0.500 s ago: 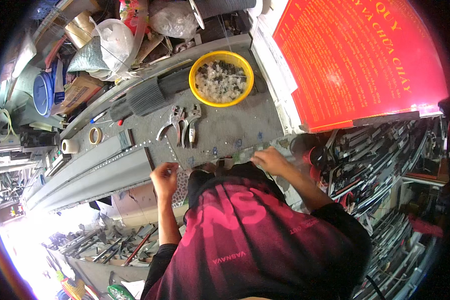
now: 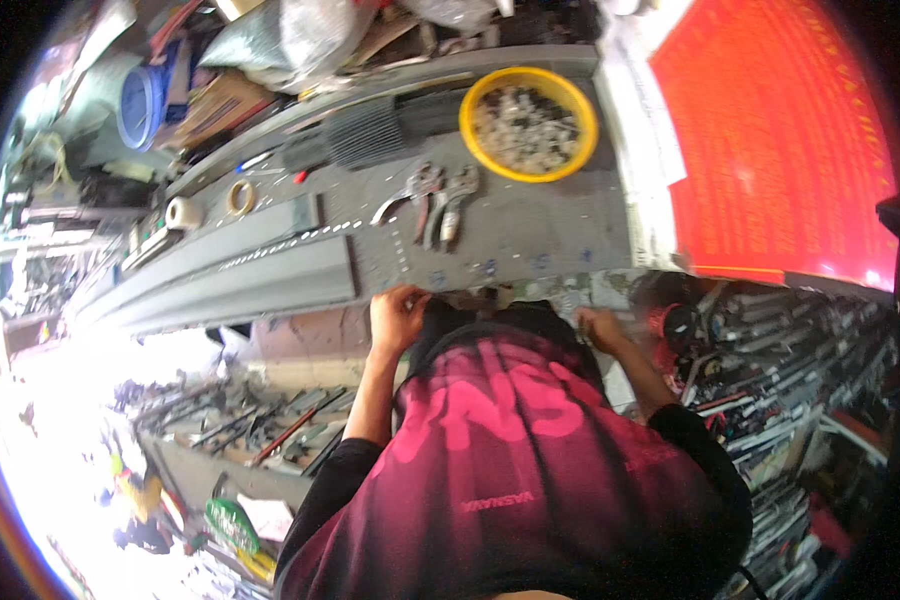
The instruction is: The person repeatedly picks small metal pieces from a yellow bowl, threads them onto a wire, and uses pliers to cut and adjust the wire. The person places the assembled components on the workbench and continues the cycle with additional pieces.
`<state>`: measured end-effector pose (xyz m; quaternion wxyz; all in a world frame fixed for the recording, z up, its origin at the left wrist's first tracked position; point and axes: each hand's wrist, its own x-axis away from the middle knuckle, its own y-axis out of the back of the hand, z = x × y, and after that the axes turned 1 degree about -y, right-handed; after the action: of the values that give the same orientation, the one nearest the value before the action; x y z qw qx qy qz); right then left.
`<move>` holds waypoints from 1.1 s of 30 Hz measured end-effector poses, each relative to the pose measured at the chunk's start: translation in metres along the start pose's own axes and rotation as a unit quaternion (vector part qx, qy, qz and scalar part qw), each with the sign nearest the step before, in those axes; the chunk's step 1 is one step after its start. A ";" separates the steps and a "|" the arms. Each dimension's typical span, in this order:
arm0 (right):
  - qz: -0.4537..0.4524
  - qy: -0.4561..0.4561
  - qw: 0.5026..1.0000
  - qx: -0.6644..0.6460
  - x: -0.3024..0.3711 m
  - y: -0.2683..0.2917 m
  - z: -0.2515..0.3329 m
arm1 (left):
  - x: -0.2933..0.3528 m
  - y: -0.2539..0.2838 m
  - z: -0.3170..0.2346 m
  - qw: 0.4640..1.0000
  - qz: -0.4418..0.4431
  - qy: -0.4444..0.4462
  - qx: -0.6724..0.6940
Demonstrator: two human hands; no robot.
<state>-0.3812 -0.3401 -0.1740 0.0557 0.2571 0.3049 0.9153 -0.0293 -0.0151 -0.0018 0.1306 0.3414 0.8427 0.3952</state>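
At the bench's front edge, my left hand (image 2: 398, 315) is beside the black cloth over my lap. Its fingers are curled closed, and what they hold, if anything, is hidden. On the other side of my lap hangs my right hand (image 2: 600, 328), smeared by motion, so its fingers are unclear. Two metal hand tools like punch pliers (image 2: 450, 205) lie side by side on the grey bench (image 2: 540, 225), beyond both hands. Nearest to my left hand among the bench things is a long grey metal profile (image 2: 310, 272).
A yellow basin (image 2: 478, 140) full of small clear and dark pieces stands at the back. Farther left lie tape rolls (image 2: 240, 197) and a ridged dark piece (image 2: 363, 132). A red printed board (image 2: 770, 150) rises at right, above piled metal strips (image 2: 760, 350).
The view has shifted, so the bench and its things now appear farther right and higher. My right hand has drawn back from the bench edge toward my side; my left stays near my lap.
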 end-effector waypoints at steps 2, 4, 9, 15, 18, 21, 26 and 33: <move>-0.070 0.038 0.994 0.076 -0.001 0.016 0.002 | 0.005 0.017 0.021 0.999 -0.038 0.026 -0.006; -0.116 0.071 0.981 0.139 -0.005 0.030 0.012 | 0.012 0.030 0.039 0.996 -0.082 0.041 -0.003; -0.107 0.101 0.980 0.132 -0.010 0.034 0.059 | 0.035 0.067 0.092 0.975 -0.190 0.068 -0.090; -0.053 0.103 0.993 0.023 -0.033 0.038 0.117 | 0.040 0.092 0.148 0.944 -0.224 0.243 -0.009; -0.073 0.093 0.993 0.032 -0.039 0.048 0.132 | 0.021 0.095 0.157 0.948 -0.231 0.201 0.085; -0.057 0.059 0.996 0.042 -0.041 0.060 0.137 | 0.010 0.093 0.153 0.932 -0.269 0.222 0.098; -0.071 0.086 0.994 0.020 -0.039 0.060 0.141 | 0.004 0.086 0.155 0.870 -0.363 0.304 0.139; -0.045 0.062 0.997 -0.003 -0.036 0.052 0.153 | -0.029 0.084 0.172 0.853 -0.406 0.220 0.242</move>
<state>-0.2699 -0.3107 -0.0553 0.0790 0.1856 0.3161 0.9270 0.1160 0.1024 -0.0522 0.0041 -0.1059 0.9822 0.1554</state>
